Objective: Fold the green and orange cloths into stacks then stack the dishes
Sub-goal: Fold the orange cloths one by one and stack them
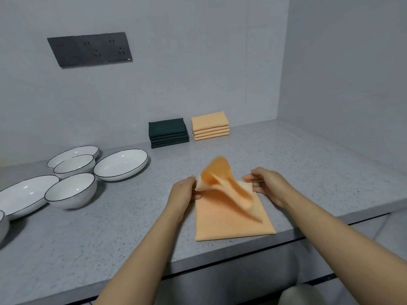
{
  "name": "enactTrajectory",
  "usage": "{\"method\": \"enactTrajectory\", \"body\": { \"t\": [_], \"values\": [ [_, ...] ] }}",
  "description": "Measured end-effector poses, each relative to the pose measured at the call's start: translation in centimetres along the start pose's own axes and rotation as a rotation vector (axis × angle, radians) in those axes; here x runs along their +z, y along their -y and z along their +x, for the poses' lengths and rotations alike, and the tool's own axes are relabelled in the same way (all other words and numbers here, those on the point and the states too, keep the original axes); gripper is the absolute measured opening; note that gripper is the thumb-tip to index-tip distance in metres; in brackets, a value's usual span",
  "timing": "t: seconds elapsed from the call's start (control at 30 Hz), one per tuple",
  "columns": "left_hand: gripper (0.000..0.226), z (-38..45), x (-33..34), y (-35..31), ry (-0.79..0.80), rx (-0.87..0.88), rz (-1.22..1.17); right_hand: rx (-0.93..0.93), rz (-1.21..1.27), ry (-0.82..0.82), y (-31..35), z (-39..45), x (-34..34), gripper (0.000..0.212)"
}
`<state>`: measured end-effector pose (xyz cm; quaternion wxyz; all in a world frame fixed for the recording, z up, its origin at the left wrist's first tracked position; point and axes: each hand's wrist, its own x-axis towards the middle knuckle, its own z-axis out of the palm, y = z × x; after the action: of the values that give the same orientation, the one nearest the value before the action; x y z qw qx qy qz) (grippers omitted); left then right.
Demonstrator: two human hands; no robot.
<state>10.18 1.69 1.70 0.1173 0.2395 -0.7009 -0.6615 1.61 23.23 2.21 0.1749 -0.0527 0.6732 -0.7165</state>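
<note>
An orange cloth (229, 221) lies near the counter's front edge, its far half lifted and blurred in the air. My left hand (182, 194) pinches its left far corner and my right hand (266, 183) pinches its right far corner. At the back wall stand a stack of folded dark green cloths (168, 133) and, just right of it, a stack of folded orange cloths (210, 126). On the left sit white black-rimmed dishes: a shallow plate (121, 165), a bowl (71, 190), a second bowl (74, 166) with a plate (66, 154) behind it, and a large plate (22, 197).
The speckled grey counter (110, 238) ends in a front edge just below the cloth. Another white dish (3, 225) pokes in at the far left edge. A dark socket panel (90, 49) hangs on the back wall. A side wall closes the right.
</note>
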Motion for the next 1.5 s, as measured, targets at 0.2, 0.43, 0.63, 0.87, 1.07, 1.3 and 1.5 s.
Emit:
{"method": "enactTrajectory", "body": {
  "t": [0.2, 0.43, 0.63, 0.87, 1.07, 1.3, 1.5],
  "values": [
    [0.018, -1.3, 0.0, 0.2, 0.081, 0.187, 0.344, -0.065, -0.314, -0.004, -0.7, -0.2, 0.4, 0.013],
    [0.033, -1.2, 0.2, 1.5, 0.128, 0.349, 0.71, -0.161, -0.67, 0.018, -0.8, -0.3, 0.7, 0.03],
    [0.033, -1.7, -0.3, 1.1, 0.165, 0.368, 0.763, -0.296, -1.015, 0.02, -1.0, -0.6, 0.9, 0.031],
    [0.044, -3.8, 3.3, -0.8, 0.136, 0.418, 1.221, -0.494, -1.426, -0.001, -0.9, -3.4, 3.4, 0.043],
    [0.061, -4.8, 4.4, 2.3, 0.236, 0.28, 1.404, -0.346, -1.519, 0.152, -3.7, -4.1, 3.4, 0.051],
    [0.061, -4.5, 1.9, 3.2, 0.276, 0.365, 1.415, -0.266, -1.531, 0.13, -4.3, -4.3, 1.6, 0.058],
    [0.057, -4.2, -0.5, 3.0, 0.31, 0.429, 1.404, -0.368, -1.517, 0.071, -4.2, -4.0, 1.1, 0.059]
  ]
}}
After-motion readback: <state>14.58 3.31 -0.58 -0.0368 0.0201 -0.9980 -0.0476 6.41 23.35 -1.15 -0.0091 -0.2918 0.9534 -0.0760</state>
